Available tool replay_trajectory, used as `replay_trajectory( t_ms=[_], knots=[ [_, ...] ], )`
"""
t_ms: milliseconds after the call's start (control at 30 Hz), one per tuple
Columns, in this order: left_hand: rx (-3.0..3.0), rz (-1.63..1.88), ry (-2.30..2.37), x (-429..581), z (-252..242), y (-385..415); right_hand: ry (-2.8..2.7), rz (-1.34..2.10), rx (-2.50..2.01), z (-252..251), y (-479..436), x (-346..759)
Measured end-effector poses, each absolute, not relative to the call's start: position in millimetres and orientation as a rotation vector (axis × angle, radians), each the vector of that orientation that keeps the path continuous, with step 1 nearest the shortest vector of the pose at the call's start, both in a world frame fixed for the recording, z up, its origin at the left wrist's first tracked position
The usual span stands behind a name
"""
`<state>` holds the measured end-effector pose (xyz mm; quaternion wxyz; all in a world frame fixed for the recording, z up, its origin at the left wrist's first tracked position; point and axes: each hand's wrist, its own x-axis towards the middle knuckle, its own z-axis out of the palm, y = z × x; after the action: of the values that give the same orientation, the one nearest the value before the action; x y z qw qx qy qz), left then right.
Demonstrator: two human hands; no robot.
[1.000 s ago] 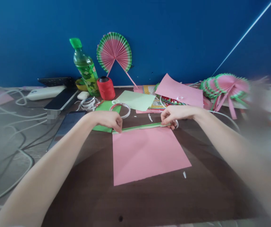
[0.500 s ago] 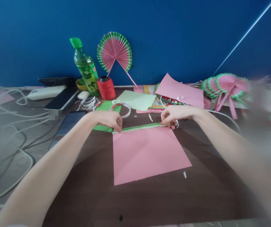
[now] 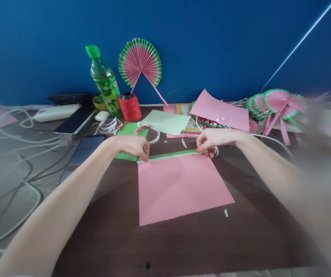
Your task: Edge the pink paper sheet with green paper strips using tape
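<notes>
A pink paper sheet (image 3: pixel 179 188) lies flat on the dark wooden table (image 3: pixel 182 242). Along its far edge runs a narrow green and white strip (image 3: pixel 172 155). My left hand (image 3: pixel 133 146) pinches the strip's left end with closed fingers. My right hand (image 3: pixel 213 140) pinches the right end, also closed, with a small white ring of tape showing under its fingers.
A green bottle (image 3: pixel 104 82), a red thread spool (image 3: pixel 129 107) and a pink-green paper fan (image 3: pixel 140 63) stand against the blue wall. Tape rolls (image 3: pixel 148 132), loose green and pink sheets, phones (image 3: pixel 81 152) and cables lie left. Several finished fans (image 3: pixel 275 104) are piled at right.
</notes>
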<state>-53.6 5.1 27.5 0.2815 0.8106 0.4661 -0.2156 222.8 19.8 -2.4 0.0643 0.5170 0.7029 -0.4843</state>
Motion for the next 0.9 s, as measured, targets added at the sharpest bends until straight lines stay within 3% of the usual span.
replay_trajectory(
  t_ms=[900],
  knots=[
    [2.202, -0.643, 1.341, -50.9, 28.5, 3.1, 2.135, -1.434, 1.548, -2.4, 20.0, 221.4]
  ],
)
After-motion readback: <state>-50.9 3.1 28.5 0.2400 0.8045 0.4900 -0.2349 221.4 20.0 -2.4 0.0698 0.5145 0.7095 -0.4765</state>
